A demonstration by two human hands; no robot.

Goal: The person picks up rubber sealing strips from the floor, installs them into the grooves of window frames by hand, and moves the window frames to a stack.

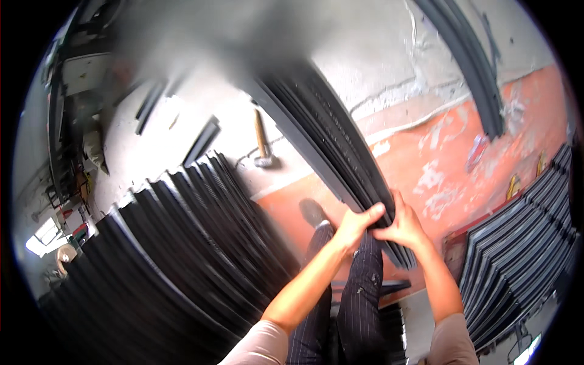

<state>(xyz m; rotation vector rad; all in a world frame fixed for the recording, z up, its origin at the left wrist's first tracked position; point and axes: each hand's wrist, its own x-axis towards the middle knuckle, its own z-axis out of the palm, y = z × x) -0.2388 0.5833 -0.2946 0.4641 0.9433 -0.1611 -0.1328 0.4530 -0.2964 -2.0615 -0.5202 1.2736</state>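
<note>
Both hands clamped on the near end of a bundle of long dark strips, mid-handling.

The left hand (pixel 356 225) was wrapped over the bundle of dark metal strips (pixel 328 140) from its left side, thumb on top, and the right hand (pixel 404 226) gripped the same end, fingers curled round it, the two hands touching. The bundle ran up and away from the hands, its far end blurred. Below the hands were striped trouser legs (pixel 359 286) and a shoe (pixel 311 212) on the red and grey floor (pixel 450 152). A big fan of stacked strips (pixel 182 243) lay left of the hands, another stack (pixel 523 243) to the right, a hammer (pixel 263 146) beyond. By my read this was the gripping-and-aligning step; any next move would call for a firm, even two-handed hold so the strips stayed together.
</note>
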